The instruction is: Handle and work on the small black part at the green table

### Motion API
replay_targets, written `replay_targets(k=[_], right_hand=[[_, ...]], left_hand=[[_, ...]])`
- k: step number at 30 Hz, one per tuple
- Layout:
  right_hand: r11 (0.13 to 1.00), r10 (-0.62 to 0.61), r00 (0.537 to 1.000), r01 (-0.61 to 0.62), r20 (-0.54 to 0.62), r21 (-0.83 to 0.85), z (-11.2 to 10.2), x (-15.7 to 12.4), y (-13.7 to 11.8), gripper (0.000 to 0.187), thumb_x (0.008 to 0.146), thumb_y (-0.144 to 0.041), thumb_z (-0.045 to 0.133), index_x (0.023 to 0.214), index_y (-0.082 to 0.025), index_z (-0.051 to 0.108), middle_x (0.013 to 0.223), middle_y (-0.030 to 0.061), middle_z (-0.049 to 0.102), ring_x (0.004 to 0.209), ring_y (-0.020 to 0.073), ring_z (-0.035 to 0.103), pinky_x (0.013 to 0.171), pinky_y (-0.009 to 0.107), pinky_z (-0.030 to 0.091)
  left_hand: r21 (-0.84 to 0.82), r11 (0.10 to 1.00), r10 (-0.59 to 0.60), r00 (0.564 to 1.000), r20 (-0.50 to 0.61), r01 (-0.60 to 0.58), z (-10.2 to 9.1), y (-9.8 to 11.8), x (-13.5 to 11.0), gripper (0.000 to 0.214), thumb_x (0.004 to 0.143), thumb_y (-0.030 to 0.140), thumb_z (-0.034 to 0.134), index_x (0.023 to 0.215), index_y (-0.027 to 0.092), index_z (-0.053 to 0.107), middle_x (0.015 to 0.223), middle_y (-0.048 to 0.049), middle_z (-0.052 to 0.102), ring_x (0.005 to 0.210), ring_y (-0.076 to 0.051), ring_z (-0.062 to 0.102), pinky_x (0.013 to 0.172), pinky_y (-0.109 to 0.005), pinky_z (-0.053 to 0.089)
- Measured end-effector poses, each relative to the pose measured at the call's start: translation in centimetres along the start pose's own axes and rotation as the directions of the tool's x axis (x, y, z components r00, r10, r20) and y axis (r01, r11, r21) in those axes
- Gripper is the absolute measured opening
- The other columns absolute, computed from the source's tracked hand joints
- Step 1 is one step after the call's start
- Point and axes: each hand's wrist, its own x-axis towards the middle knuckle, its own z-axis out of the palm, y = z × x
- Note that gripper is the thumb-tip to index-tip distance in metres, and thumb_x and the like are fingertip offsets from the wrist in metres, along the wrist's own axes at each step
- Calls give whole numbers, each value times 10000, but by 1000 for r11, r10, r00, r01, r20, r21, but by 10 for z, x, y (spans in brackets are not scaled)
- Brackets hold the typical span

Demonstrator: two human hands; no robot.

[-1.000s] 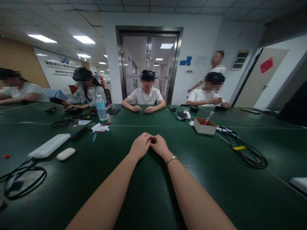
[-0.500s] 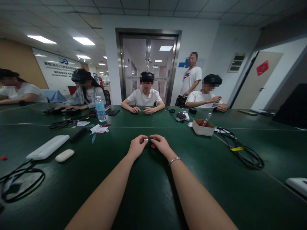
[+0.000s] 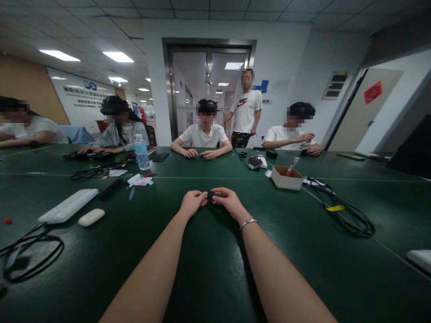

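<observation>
Above the green table, my two hands meet over a small black object with a metallic bit at its left end. My left hand pinches that left end between thumb and fingertips. My right hand has its thumb and index finger closed on the black right end, its other fingers curled beneath. The fingers cover much of the object, and its exact kind is too small to make out. A silver bracelet circles my right wrist.
To the left lie a white power strip, a white oval case and coiled black cable. A water bottle stands farther back. At right are an open box and another cable coil. Several people sit opposite; one stands.
My fingers have shifted slightly on the small object, and less of its metallic end shows now. The standing person behind the table has moved left and turned.
</observation>
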Motion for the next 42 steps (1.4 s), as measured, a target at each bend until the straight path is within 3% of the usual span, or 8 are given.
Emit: replay_targets(k=[6,11,18,25,31,33,36,42], right_hand=[[1000,-23,997,23,73,-2,-4,-2,0,350,641,-99,769,974,-130,666,947,63,638,707,117,642,694,233,553],[1000,3,999,-4,47,12,-1,-3,-3,315,660,-52,747,957,-125,669,924,61,645,671,116,652,655,218,564],[996,79,997,-78,-17,34,5,-1,-7,148,780,-36,654,920,-82,641,683,51,657,549,118,643,505,165,541],[991,132,990,-131,-55,17,7,0,-10,30,861,-85,595,851,-73,621,581,47,633,486,111,615,448,150,515],[992,129,990,-129,-56,-8,8,-1,-11,72,881,-87,567,840,-79,626,532,27,610,467,108,606,425,139,490],[992,128,991,-129,-48,-14,8,-1,-10,70,879,-86,568,844,-77,629,528,27,609,466,107,604,428,140,489],[993,116,993,-117,-35,-19,7,-1,-10,72,882,-85,561,863,-72,629,542,28,615,470,100,600,437,139,491],[994,107,994,-107,-19,-16,6,0,-8,58,871,-105,584,876,-77,635,565,29,627,486,100,609,449,138,500]], left_hand=[[30,1000,-2,999,44,1,-2,-6,3,426,728,527,602,764,105,647,647,-53,643,556,-131,565,574,-271,452],[51,998,22,999,46,-24,-3,-2,-1,411,755,514,573,779,109,641,669,-50,636,579,-131,562,577,-267,448],[-20,991,131,990,56,-130,-1,4,-8,247,754,340,624,900,140,630,775,-42,636,698,-138,584,650,-264,469],[-61,979,196,980,43,-193,-2,10,-12,253,686,240,704,904,135,630,902,-77,653,800,-155,612,762,-289,485],[-99,993,58,998,21,-56,3,9,-11,271,827,378,544,950,141,587,856,-70,630,657,-127,608,576,-237,471],[-34,997,76,997,31,-75,5,8,-11,240,845,342,507,951,143,589,779,-47,612,607,-109,577,531,-212,442],[19,991,133,990,35,-134,5,8,-12,210,804,270,551,976,162,604,850,-49,610,687,-112,579,557,-197,452],[59,990,128,990,55,-131,4,9,-13,262,843,334,478,1006,165,594,809,-42,596,640,-109,557,533,-203,445]])
